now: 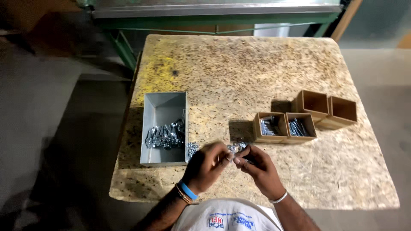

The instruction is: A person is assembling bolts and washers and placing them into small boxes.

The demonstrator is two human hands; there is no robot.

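Left hand [208,164]: fingers pinching a small bright metal piece [232,148], probably a nut or washer, near the tabletop's [257,64] front edge
Right hand [257,164]: fingers pinched on a dark bolt [248,160], hard to make out
Handling: light, stiff, slick steel; grip by the rim and shank
Loose hardware [192,148]: lying beside the grey tray [165,102] of bolts
Open room: cardboard boxes [306,115] toward the right edge; bare board toward the far edge
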